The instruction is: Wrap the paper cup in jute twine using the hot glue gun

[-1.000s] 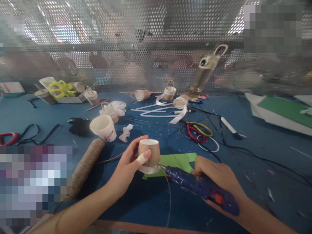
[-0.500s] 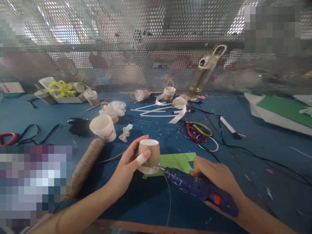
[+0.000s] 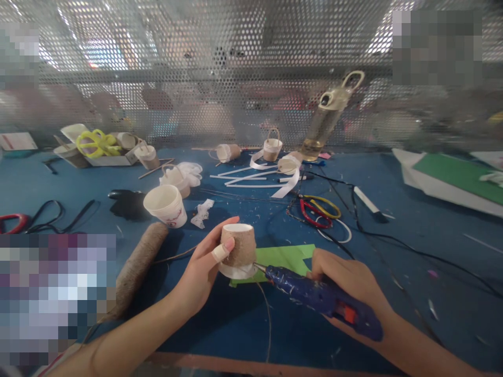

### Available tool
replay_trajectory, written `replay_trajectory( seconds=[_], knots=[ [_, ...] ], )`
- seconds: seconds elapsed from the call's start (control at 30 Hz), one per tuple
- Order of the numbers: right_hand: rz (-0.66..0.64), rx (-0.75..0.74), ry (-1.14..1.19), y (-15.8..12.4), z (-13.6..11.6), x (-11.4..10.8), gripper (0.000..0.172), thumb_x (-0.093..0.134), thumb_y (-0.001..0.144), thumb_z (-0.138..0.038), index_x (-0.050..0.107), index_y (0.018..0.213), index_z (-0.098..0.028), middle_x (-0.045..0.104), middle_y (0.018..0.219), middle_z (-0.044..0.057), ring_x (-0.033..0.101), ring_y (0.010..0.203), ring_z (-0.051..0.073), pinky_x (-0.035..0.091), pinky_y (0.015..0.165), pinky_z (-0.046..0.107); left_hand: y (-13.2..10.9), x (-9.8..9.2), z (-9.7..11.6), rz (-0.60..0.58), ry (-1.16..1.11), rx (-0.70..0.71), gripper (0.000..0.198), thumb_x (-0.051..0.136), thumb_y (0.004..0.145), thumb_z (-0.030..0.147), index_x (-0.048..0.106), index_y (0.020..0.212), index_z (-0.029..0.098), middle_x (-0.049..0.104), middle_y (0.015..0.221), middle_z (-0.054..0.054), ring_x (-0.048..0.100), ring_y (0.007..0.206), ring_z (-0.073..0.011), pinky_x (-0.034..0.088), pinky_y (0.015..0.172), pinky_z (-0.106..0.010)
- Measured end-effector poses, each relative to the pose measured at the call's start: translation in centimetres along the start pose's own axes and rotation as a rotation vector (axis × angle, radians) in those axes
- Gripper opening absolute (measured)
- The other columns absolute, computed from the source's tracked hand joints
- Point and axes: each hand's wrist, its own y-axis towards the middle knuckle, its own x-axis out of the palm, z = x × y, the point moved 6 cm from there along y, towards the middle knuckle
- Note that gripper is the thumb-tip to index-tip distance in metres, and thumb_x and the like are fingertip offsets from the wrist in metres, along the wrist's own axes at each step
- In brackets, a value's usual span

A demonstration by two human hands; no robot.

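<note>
So the left hand [image 3: 200,277] has its thumb and fingers pinched around the twine-wrapped cup [image 3: 244,250], white brim facing down, over the table [image 3: 220,330] by a green sheet [image 3: 288,257]. Right hand [image 3: 348,283] is wrapped around a blue glue gun [image 3: 306,292], nozzle right at the cup's side just above the brim, can't tell if it's actually touching. A loose strand [image 3: 269,314] hangs below the cup. Off to the left there's a twine spool [image 3: 143,262] lying next to a white cup [image 3: 167,205].
</note>
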Motion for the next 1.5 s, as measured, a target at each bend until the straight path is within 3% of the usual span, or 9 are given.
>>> replay_trajectory(
  seconds=[0.3, 0.63, 0.83, 1.23, 1.5],
  knots=[
    [0.034, 0.021, -0.007, 0.10, -0.10, -0.28, 0.021, 0.051, 0.069, -0.020, 0.034, 0.078, -0.027, 0.043, 0.063, -0.008, 0.038, 0.047, 0.011, 0.026, 0.047, 0.025, 0.07, 0.23, -0.14, 0.007, -0.072, -0.040, 0.053, 0.079, 0.078, 0.039, 0.070, 0.128, 0.022, 0.073, 0.124, -0.009, 0.061, 0.114, -0.0299, 0.048, 0.089, -0.036],
    [0.085, 0.132, 0.150, 0.05, 0.32, -0.20, 0.027, 0.052, 0.067, -0.006, 0.036, 0.076, -0.026, 0.047, 0.063, -0.006, 0.042, 0.047, 0.010, 0.028, 0.046, 0.024, 0.11, 0.43, 0.09, -0.036, -0.106, -0.071, 0.049, 0.072, 0.082, 0.040, 0.071, 0.127, 0.020, 0.071, 0.123, -0.012, 0.062, 0.105, -0.0287, 0.052, 0.080, -0.034],
    [0.119, 0.083, 0.183, 0.38, 0.23, -0.31, 0.026, 0.057, 0.068, -0.011, 0.036, 0.073, -0.025, 0.043, 0.059, -0.009, 0.040, 0.043, 0.008, 0.026, 0.042, 0.021, 0.08, 0.48, -0.02, -0.049, -0.088, -0.072, 0.049, 0.071, 0.084, 0.040, 0.070, 0.129, 0.019, 0.071, 0.124, -0.012, 0.062, 0.106, -0.0273, 0.053, 0.083, -0.033],
    [0.072, 0.084, 0.156, 0.17, 0.28, -0.12, 0.027, 0.054, 0.068, -0.009, 0.035, 0.076, -0.025, 0.042, 0.063, -0.009, 0.039, 0.047, 0.009, 0.026, 0.045, 0.023, 0.10, 0.39, -0.30, -0.052, -0.089, -0.085, 0.046, 0.075, 0.081, 0.040, 0.074, 0.123, 0.021, 0.073, 0.115, -0.011, 0.063, 0.105, -0.0269, 0.053, 0.083, -0.033],
    [0.040, 0.084, 0.224, -0.15, 0.13, 0.07, 0.025, 0.056, 0.078, -0.011, 0.036, 0.078, -0.025, 0.045, 0.065, -0.008, 0.040, 0.050, 0.010, 0.028, 0.048, 0.025, 0.27, 0.55, -0.49, -0.070, -0.061, -0.068, 0.045, 0.076, 0.082, 0.039, 0.074, 0.124, 0.022, 0.074, 0.117, -0.010, 0.065, 0.103, -0.0259, 0.053, 0.083, -0.033]
  ],
)
